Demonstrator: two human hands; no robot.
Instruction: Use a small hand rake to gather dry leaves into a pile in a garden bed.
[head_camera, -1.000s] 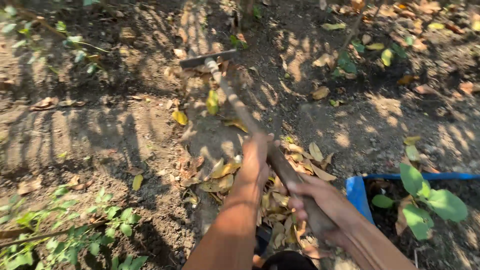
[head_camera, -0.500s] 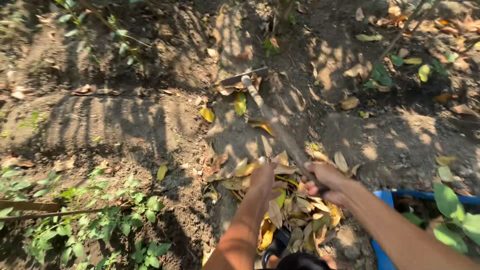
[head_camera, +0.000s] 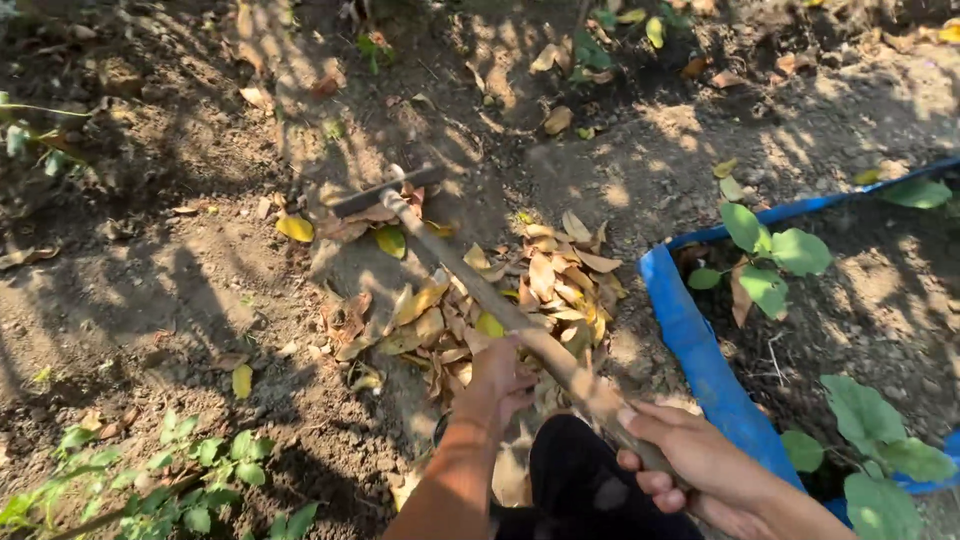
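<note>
Outdoor plot: bare dry soil (head_camera: 150, 300), dappled shade, blue bed edging (head_camera: 690, 340) at right, seedlings inside. Rake (head_camera: 470, 280) lay diagonally, head on the ground at top left of a dry leaf pile (head_camera: 500, 300). Left hand (head_camera: 497, 378) gripped mid-handle; right hand (head_camera: 690, 465) was wrapped around the handle end.

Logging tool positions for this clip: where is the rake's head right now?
In the head view the rake's head lies on the soil left of centre, upper part of the frame, at the far edge of the pile of dry leaves, well left of the blue-edged planting bed.
</note>
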